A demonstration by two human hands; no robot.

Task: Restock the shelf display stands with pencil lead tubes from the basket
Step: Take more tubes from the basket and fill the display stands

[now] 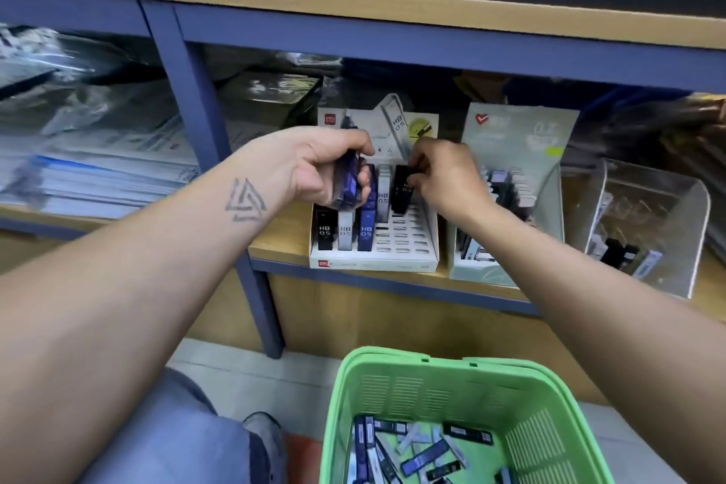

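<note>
A white slotted display stand sits on the shelf, with black, grey and blue HB 0.5 lead tubes standing in its left slots. My left hand grips a bunch of blue lead tubes just above the stand. My right hand pinches a black lead tube upright over the stand's back row. A green basket on the floor below holds several loose tubes.
A second pale green display stand and a clear acrylic bin with a few tubes stand to the right on the same shelf. Wrapped paper stacks fill the left bay. A blue upright post divides the bays.
</note>
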